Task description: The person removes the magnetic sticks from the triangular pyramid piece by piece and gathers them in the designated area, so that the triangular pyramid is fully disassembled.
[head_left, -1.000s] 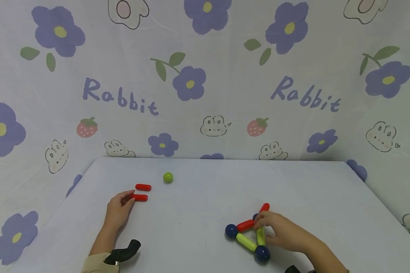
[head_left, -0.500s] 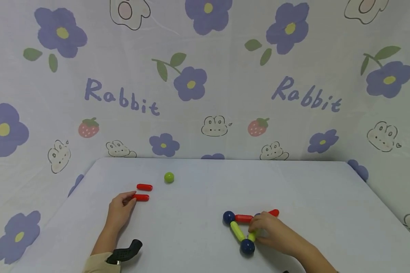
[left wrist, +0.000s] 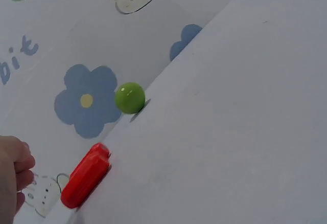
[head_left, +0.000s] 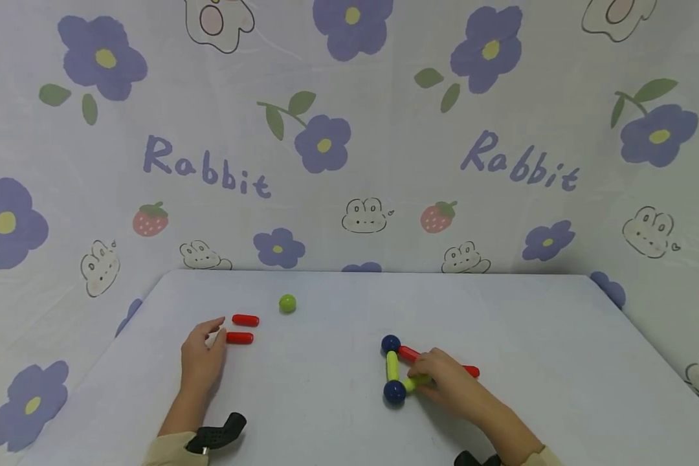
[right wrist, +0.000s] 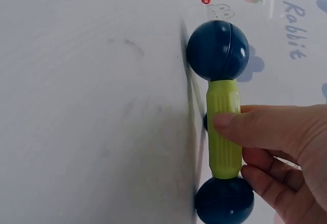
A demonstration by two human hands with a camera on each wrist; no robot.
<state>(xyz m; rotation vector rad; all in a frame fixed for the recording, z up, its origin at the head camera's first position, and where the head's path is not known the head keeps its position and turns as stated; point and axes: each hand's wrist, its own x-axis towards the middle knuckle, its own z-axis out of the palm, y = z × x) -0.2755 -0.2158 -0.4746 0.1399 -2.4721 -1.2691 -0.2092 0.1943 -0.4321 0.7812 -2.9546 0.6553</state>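
Note:
My right hand (head_left: pixel 451 382) pinches a yellow-green magnetic rod (right wrist: pixel 224 152) between thumb and fingers. This rod joins two dark blue balls, one at its far end (right wrist: pixel 218 50) and one at its near end (right wrist: pixel 225 203); the hand hides the near ball in the head view. A second yellow-green rod (head_left: pixel 392 366) and a red rod (head_left: pixel 409 353) meet at another blue ball (head_left: pixel 391 343), forming a triangle. A further red rod (head_left: pixel 472 371) sticks out past the hand. My left hand (head_left: pixel 200 356), thumb and index apart, is beside a loose red rod (head_left: pixel 240 338).
Another loose red rod (head_left: pixel 245 320) lies just behind the first. A green ball (head_left: pixel 288 303) sits farther back on the white table (head_left: pixel 326 414). Behind the table hangs a flower-and-rabbit patterned cloth (head_left: pixel 361 168).
My right hand has turned the triangle clockwise and shifted it left and away from me. My left hand's fingers have spread off the front red rod, which stays in place.

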